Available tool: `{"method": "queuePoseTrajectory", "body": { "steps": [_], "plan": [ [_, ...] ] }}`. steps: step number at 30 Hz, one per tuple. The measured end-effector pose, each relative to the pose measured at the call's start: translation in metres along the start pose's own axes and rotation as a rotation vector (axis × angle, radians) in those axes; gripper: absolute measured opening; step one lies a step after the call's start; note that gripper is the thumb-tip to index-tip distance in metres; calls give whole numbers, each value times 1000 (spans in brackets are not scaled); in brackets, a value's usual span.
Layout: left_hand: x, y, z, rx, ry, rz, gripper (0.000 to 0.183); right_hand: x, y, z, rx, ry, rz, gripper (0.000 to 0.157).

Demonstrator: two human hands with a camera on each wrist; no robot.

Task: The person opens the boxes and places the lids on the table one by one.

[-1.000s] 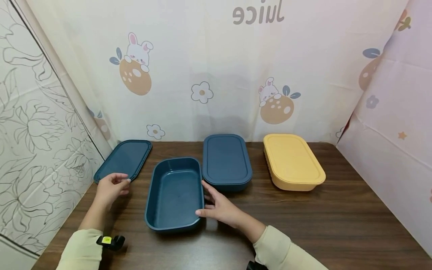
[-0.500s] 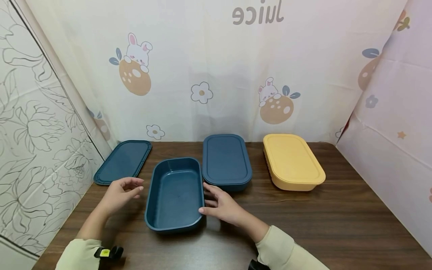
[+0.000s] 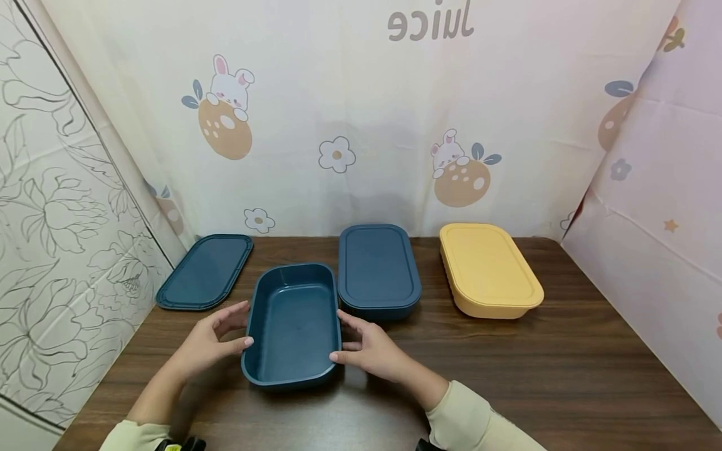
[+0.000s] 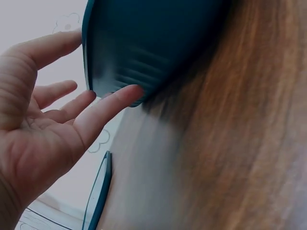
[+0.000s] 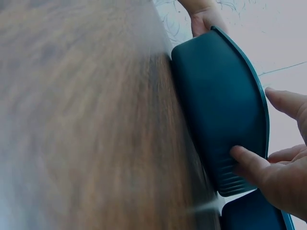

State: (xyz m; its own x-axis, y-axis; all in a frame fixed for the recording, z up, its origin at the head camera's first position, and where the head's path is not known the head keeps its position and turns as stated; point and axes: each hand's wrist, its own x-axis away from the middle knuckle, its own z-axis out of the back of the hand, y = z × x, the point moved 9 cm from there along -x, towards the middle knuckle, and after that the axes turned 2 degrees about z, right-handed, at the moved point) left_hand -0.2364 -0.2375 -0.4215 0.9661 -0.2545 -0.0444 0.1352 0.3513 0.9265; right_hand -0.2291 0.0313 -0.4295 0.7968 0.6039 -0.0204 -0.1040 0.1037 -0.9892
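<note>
An uncovered dark teal food container (image 3: 296, 332) stands on the wooden table, its inside bare. At its left wall is my left hand (image 3: 210, 341), thumb tip right at the rim and fingers extended along the side. On the opposite wall my right hand (image 3: 373, 351) lies with fingers stretched along the outside and the thumb at the rim. In the right wrist view, one fingertip rests on the ribbed outer wall of the container (image 5: 216, 105). A flat teal lid (image 3: 205, 272) lies at the back left, apart from the left hand.
Close to the container's right side stands a lidded blue box (image 3: 379, 266). Farther right is a lidded yellow box (image 3: 491, 266). A printed curtain (image 3: 383, 94) hangs behind the table (image 3: 507, 388), and a flower-patterned panel (image 3: 62, 250) borders the left.
My left hand has moved right from beside the flat lid to the container's left wall. The right hand stays at the right wall, and the container has hardly moved.
</note>
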Motion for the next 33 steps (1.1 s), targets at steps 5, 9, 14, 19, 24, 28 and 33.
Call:
{"method": "queuePoseTrajectory", "body": {
  "steps": [5,9,14,19,24,28,33],
  "plan": [
    [3,-4,-10,26,-66,18,82,0,2,-1,6,18,-8,89],
    [6,-6,-15,99,-95,43,83,-1,3,-2,12,18,-6,89],
    [7,-5,-16,144,-96,55,80,-3,3,-3,9,21,-4,89],
    [7,-5,-13,144,-81,58,79,-6,2,-4,16,31,-16,88],
    [7,-8,-9,144,-57,71,76,-9,4,-4,28,50,-30,88],
    [6,-11,-6,143,-29,76,73,-12,4,-4,38,59,-22,88],
    [6,-16,1,99,19,76,68,-16,3,-5,60,72,-19,87]
  ]
}}
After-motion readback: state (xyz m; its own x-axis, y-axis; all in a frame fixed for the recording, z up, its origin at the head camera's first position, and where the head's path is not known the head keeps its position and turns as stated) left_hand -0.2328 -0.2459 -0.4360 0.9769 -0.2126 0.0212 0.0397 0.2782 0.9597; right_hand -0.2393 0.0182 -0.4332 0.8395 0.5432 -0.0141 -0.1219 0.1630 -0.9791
